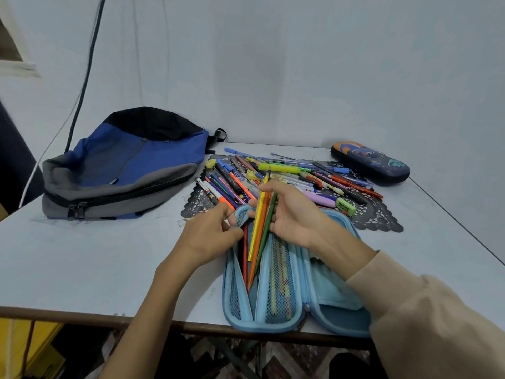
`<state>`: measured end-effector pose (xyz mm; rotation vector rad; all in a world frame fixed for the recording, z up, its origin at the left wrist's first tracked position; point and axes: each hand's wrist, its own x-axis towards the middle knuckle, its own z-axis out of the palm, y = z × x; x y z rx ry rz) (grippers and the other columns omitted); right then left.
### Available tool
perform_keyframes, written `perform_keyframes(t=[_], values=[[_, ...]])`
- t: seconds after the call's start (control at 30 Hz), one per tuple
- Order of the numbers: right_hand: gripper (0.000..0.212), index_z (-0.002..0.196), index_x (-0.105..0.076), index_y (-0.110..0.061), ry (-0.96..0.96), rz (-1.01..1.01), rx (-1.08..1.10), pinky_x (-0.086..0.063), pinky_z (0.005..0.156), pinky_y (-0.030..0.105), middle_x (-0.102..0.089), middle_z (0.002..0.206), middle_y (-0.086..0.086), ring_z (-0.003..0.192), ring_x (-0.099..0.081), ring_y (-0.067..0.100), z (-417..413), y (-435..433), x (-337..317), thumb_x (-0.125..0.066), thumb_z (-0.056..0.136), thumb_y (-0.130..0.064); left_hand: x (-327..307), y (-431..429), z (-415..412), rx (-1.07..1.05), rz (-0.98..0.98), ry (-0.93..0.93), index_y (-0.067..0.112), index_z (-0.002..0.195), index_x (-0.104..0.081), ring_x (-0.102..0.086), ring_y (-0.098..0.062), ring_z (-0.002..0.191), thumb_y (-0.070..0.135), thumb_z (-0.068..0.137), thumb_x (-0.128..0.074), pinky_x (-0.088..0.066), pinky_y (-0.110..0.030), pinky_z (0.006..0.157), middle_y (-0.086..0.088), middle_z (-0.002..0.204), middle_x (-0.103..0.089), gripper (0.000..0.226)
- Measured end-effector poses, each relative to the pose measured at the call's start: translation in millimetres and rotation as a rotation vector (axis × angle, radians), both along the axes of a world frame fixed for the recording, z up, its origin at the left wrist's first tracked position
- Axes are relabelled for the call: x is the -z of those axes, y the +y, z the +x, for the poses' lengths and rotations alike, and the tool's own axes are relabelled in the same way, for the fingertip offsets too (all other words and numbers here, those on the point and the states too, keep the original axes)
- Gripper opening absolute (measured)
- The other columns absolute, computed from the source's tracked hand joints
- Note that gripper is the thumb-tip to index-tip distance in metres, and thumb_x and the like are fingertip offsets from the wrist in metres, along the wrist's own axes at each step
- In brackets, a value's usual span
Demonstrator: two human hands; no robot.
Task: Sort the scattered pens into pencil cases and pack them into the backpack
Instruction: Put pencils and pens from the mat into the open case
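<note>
1. My right hand [293, 214] grips a bundle of coloured pencils [258, 242], tips aimed down-frame into the open blue pencil case [338, 294] at lower centre
2. Left hand [210, 233] pinches the mesh pocket [235, 294] edge, just left of the bundle
3. The pencils lie nearly along the case's long axis, so I reckon a straight slide toward me does it
4. The pen pile [287, 176] sits just above my hands, the backpack [123, 165] upper left

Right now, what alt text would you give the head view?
A person's right hand holds a bunch of coloured pencils angled into an open blue pencil case, whose mesh pocket the left hand pinches. Behind lie scattered pens on a black mat, a blue backpack at left and a dark pencil case at right.
</note>
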<state>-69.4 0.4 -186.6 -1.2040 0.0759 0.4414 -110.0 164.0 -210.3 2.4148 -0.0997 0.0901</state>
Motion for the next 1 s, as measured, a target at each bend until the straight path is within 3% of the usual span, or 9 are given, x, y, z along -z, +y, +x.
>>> perform_keyframes(t=[0.1, 0.27, 0.43, 0.53, 0.63, 0.73, 0.87, 1.0], values=[[0.025, 0.114, -0.055, -0.016, 0.018, -0.057, -0.071, -0.043, 0.1, 0.039, -0.054, 0.112, 0.016, 0.103, -0.052, 0.027, 1.4, -3.5, -1.2, -0.058, 0.09, -0.024, -0.6, 1.4, 1.2, 0.004, -0.015, 0.02, 0.021, 0.085, -0.052, -0.057, -0.015, 0.071, 0.024, 0.083, -0.065, -0.045, -0.033, 0.069, 0.001, 0.083, -0.066, 0.013], [0.019, 0.106, -0.057, -0.011, 0.012, -0.127, -0.125, -0.045, 0.085, 0.038, -0.05, 0.107, 0.011, 0.09, -0.05, 0.021, 0.1, -2.4, -3.2, -0.058, 0.09, -0.02, -3.1, 2.0, 2.1, 0.007, -0.024, 0.056, 0.023, 0.084, -0.053, -0.065, -0.022, 0.078, 0.023, 0.082, -0.065, -0.053, -0.043, 0.079, -0.002, 0.083, -0.068, 0.013], [0.012, 0.091, -0.055, -0.012, 0.008, -0.139, -0.221, -0.046, 0.085, 0.041, -0.049, 0.102, 0.011, 0.09, -0.05, 0.023, -5.3, -6.4, -8.1, -0.06, 0.088, -0.022, -4.2, 3.1, 0.5, 0.007, -0.071, 0.078, 0.022, 0.084, -0.054, -0.066, -0.026, 0.08, 0.022, 0.079, -0.067, -0.054, -0.05, 0.08, -0.004, 0.081, -0.068, 0.013], [0.009, 0.084, -0.053, -0.015, -0.008, -0.157, -0.286, -0.046, 0.082, 0.041, -0.051, 0.085, 0.008, 0.079, -0.051, 0.022, -12.9, -5.6, -8.4, -0.059, 0.089, -0.019, -6.8, 2.8, -1.0, 0.008, -0.09, 0.088, 0.024, 0.081, -0.054, -0.066, -0.026, 0.078, 0.036, 0.067, -0.064, -0.054, -0.051, 0.079, -0.003, 0.078, -0.068, 0.021], [0.007, 0.086, -0.053, -0.013, -0.024, -0.192, -0.305, -0.05, 0.074, 0.037, -0.057, 0.083, 0.007, 0.073, -0.056, 0.02, -16.3, 0.3, -4.0, -0.057, 0.089, -0.009, -7.4, 2.7, -1.1, 0.009, -0.109, 0.088, 0.023, 0.08, -0.055, -0.067, -0.026, 0.075, 0.042, 0.058, -0.06, -0.055, -0.051, 0.077, -0.002, 0.075, -0.069, 0.029], [0.038, 0.109, -0.037, -0.02, -0.025, -0.173, -0.253, -0.053, 0.061, 0.033, -0.063, 0.068, 0.001, 0.063, -0.061, 0.016, -17.8, 5.8, -1.1, -0.06, 0.086, 0.001, -7.0, 3.6, -0.7, 0.01, -0.11, 0.091, 0.024, 0.079, -0.055, -0.067, -0.026, 0.075, 0.041, 0.058, -0.059, -0.056, -0.051, 0.077, -0.003, 0.075, -0.069, 0.027], [0.013, 0.085, -0.05, -0.016, -0.026, -0.177, -0.255, -0.046, 0.068, 0.032, -0.055, 0.083, 0.006, 0.072, -0.054, 0.018, -24.4, 3.3, -6.6, -0.057, 0.087, -0.005, -6.9, 4.3, -0.5, 0.013, -0.11, 0.099, 0.023, 0.082, -0.055, -0.068, -0.024, 0.075, 0.04, 0.059, -0.059, -0.056, -0.051, 0.077, -0.001, 0.074, -0.07, 0.029], [0.011, 0.088, -0.051, -0.018, -0.009, -0.128, -0.256, -0.047, 0.075, 0.03, -0.056, 0.085, 0.005, 0.073, -0.055, 0.017, -26.0, -7.3, -10.9, -0.057, 0.087, -0.009, -5.8, 4.8, 1.3, 0.013, -0.103, 0.086, 0.023, 0.081, -0.055, -0.067, -0.026, 0.075, 0.038, 0.059, -0.058, -0.055, -0.051, 0.078, -0.003, 0.075, -0.069, 0.027]])
